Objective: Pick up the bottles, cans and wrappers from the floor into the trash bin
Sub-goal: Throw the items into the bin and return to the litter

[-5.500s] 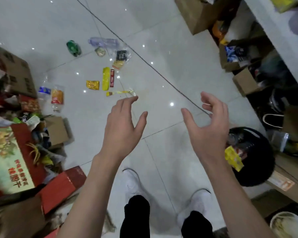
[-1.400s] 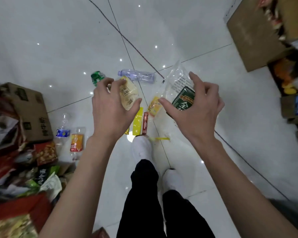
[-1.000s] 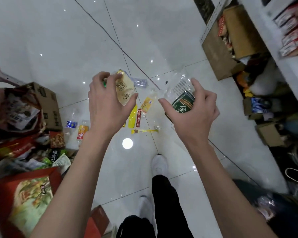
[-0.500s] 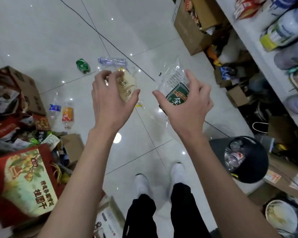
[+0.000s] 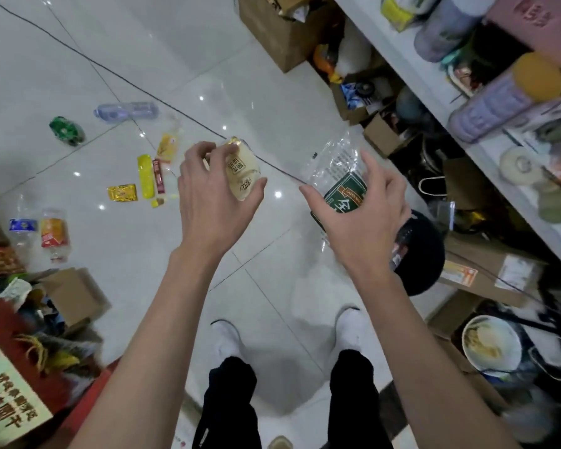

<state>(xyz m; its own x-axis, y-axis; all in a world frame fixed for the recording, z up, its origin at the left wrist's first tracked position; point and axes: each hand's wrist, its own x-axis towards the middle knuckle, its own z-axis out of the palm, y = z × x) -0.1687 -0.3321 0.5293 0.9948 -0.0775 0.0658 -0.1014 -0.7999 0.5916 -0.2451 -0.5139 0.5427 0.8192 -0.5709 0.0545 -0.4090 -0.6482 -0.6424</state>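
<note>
The cream wrapper (image 5: 242, 175) sits pinched in the left hand's (image 5: 211, 196) grip. The clear green-labelled wrapper (image 5: 344, 186) is in the right hand's (image 5: 360, 222) grip. Both are above the floor (image 5: 272, 92). Since half a second ago, the right hand has come to overlap the black trash bin (image 5: 425, 270).

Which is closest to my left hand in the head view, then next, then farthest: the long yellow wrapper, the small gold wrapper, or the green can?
1. Long yellow wrapper, on the floor just left of the left hand gripping a cream packet.
2. Small gold wrapper, further left, beside the yellow one.
3. Green can, far up-left near the clear bottle.
</note>
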